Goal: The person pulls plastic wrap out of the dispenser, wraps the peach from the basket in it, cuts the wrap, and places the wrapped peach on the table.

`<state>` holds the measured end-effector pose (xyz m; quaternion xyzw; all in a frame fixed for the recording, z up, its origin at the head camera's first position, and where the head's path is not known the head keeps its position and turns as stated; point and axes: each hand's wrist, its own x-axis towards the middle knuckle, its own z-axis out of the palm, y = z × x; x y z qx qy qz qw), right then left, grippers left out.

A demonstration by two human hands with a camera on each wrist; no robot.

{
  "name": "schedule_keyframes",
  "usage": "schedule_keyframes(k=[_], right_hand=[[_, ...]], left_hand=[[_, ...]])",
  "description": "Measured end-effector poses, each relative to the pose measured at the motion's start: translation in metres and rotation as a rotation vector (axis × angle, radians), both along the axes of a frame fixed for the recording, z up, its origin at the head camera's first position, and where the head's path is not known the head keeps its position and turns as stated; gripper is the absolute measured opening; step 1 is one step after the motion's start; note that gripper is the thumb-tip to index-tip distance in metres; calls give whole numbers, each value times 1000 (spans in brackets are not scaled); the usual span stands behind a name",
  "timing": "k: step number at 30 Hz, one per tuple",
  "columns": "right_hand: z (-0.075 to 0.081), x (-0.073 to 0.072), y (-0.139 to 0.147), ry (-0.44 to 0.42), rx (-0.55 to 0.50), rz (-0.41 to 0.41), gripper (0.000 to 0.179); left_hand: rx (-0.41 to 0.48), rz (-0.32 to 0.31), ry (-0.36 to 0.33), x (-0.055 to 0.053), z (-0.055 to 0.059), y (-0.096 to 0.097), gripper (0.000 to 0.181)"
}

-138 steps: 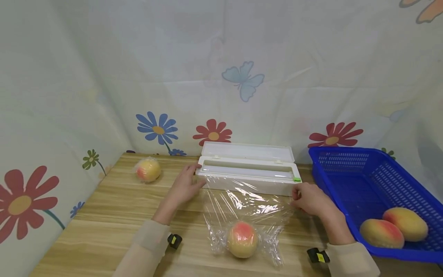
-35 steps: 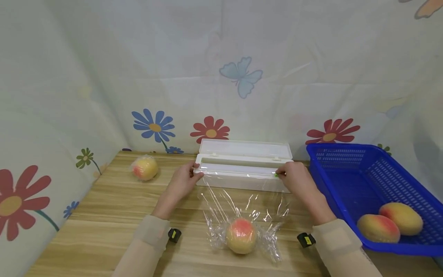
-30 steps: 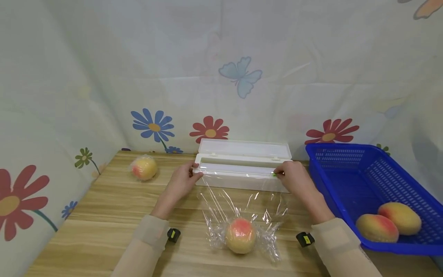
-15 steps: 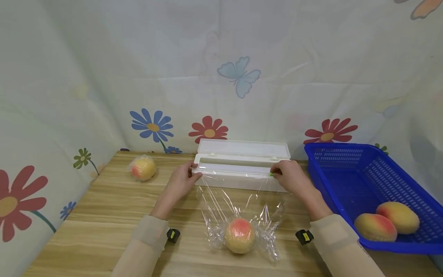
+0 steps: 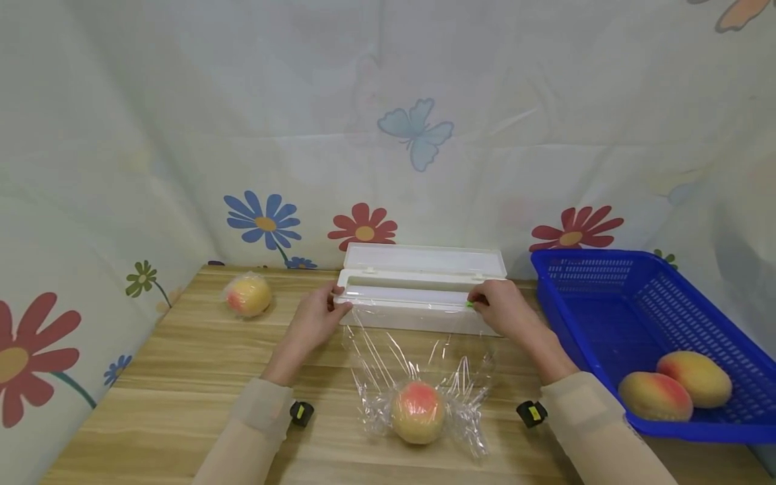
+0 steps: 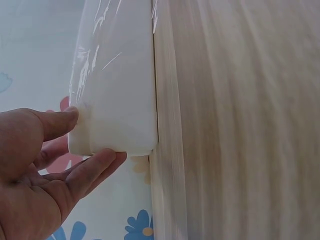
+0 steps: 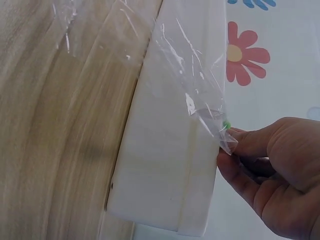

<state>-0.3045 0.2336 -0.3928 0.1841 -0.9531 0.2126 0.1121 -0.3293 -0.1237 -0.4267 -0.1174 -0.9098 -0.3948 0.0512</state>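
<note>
A white cling film dispenser (image 5: 418, 318) lies with its lid (image 5: 424, 257) raised and a roll (image 5: 406, 294) inside. My left hand (image 5: 317, 315) grips its left end, thumb on the front edge and fingers at the end face, as the left wrist view shows. At the front edge, toward the right end, my right hand (image 5: 506, 310) pinches the small green slider (image 5: 469, 304). In the right wrist view the cling film's cut corner (image 7: 227, 142) hangs loose by that thumb. From the dispenser the clear film (image 5: 394, 350) runs toward me to a peach (image 5: 418, 412), bunched around it.
A blue basket (image 5: 582, 364) at the right holds two unwrapped peaches (image 5: 657, 397). Far left on the wooden table (image 5: 182, 377) sits a film-wrapped peach (image 5: 248, 295). A flowered cloth (image 5: 291, 81) hangs behind.
My right hand moved from the film's right edge to the green slider, then slid it leftward along the dispenser. The film's right side has come loose. My left hand keeps its hold.
</note>
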Motion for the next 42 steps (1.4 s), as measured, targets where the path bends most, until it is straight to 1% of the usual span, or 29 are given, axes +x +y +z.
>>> schedule_keyframes(k=[4,10,18,26,31,33,36,40,42], right_hand=[[-1,-1,-3,9,-10,-2,7],[0,-3,-9,67,9,50,5],[2,-7,-15,117,62,97,7],[2,-10,-18,85,62,109,5],[2,-12,-20,87,49,127,6],[3,-13,-24,69,38,136,6],[4,-15,-33,13,18,150,6],[7,-18,-46,-33,16,168,7],[6,-18,-49,-40,21,177,6]], left_hand=[[5,4,3,0,0,-1,29],[1,3,9,0,0,-2,30],[4,6,14,1,1,-4,28],[-1,12,18,0,1,-7,28],[-2,14,23,0,2,-9,29],[1,12,23,1,3,-9,29],[11,0,23,0,3,-6,30],[17,-14,38,-2,0,-2,30],[11,-7,49,-3,-3,-2,30]])
